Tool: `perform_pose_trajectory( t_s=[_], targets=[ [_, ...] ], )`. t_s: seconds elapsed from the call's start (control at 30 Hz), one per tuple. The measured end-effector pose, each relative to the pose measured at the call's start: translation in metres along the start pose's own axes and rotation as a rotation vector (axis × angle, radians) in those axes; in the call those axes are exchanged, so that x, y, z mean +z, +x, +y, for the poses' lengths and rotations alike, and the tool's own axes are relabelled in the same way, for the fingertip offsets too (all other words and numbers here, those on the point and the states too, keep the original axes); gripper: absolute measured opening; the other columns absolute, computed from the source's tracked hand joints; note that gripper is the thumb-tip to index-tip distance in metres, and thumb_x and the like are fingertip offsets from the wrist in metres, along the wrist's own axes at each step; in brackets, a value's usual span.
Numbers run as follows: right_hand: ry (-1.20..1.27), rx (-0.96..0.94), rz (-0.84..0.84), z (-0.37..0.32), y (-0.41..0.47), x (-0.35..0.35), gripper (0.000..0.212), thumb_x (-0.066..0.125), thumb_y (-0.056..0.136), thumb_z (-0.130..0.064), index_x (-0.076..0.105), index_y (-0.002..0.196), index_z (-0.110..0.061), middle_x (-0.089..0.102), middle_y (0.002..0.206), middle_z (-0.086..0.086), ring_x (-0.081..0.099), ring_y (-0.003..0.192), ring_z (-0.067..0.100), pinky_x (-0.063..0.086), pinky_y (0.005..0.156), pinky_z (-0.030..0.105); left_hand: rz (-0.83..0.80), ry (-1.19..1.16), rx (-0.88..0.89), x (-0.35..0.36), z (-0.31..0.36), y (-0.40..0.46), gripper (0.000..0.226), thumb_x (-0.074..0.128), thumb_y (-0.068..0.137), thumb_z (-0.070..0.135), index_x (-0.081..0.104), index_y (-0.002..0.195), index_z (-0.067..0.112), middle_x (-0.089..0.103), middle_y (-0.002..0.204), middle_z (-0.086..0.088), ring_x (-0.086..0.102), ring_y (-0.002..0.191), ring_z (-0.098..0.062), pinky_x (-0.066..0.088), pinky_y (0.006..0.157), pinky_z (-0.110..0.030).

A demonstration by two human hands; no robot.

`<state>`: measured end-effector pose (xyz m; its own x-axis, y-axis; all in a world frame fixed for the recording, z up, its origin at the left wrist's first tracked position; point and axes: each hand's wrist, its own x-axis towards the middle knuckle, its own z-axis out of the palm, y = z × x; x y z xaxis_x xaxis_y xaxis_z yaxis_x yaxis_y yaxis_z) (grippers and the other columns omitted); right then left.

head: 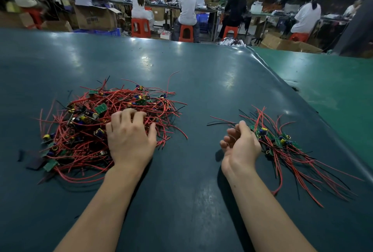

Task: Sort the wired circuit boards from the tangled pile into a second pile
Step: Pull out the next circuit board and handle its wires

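under left hand point(129, 136), fingertips buried among tangled pile point(96, 128)

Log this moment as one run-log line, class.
left hand: on tangled pile | right hand: beside sorted pile, holding nothing visible | stage: sorting underway

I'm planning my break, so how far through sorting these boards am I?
Early on. Done: a small second pile lies by your right hand. In hand: your left hand rests on the tangled pile, fingers curled in. Left: that much bigger heap.
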<state>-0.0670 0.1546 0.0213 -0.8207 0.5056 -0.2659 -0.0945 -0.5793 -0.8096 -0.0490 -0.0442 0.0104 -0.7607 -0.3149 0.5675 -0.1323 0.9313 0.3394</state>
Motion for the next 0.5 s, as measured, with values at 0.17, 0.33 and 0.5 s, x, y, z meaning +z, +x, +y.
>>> perform_pose_trajectory(
  t_s=[0.17,0.33,0.5],
  targets=[
    [-0.095,-0.028,-0.112,0.003,-0.002,0.003,0.023,0.057,0.096,-0.02,0.055,0.074,-0.014,0.054,0.049,-0.005,0.041,0.039,0.009,0.029,0.038,0.018,-0.106,0.107,0.03,-0.001,0.003,-0.001,0.039,0.066,0.083,0.04,0.07,0.111,0.013,0.061,0.119,-0.01,0.045,0.114,-0.033,0.033,0.092,-0.045],
    [-0.132,0.003,-0.173,0.002,-0.001,0.002,0.023,0.059,0.094,-0.02,0.058,0.072,-0.014,0.054,0.052,-0.003,0.041,0.041,0.01,0.029,0.038,0.019,-0.165,-0.003,0.091,-0.006,-0.01,-0.001,0.033,0.067,0.085,0.024,0.07,0.116,0.013,0.062,0.12,-0.008,0.045,0.118,-0.029,0.034,0.098,-0.041],
    [-0.124,0.016,-0.198,0.0,0.001,0.001,0.022,0.059,0.094,-0.021,0.058,0.073,-0.013,0.054,0.053,-0.002,0.041,0.041,0.01,0.029,0.039,0.019,0.035,-0.27,0.062,-0.014,-0.007,0.004,0.014,0.069,0.086,0.004,0.077,0.098,0.005,0.068,0.098,-0.009,0.059,0.099,-0.03,0.042,0.087,-0.031]
  ],
)
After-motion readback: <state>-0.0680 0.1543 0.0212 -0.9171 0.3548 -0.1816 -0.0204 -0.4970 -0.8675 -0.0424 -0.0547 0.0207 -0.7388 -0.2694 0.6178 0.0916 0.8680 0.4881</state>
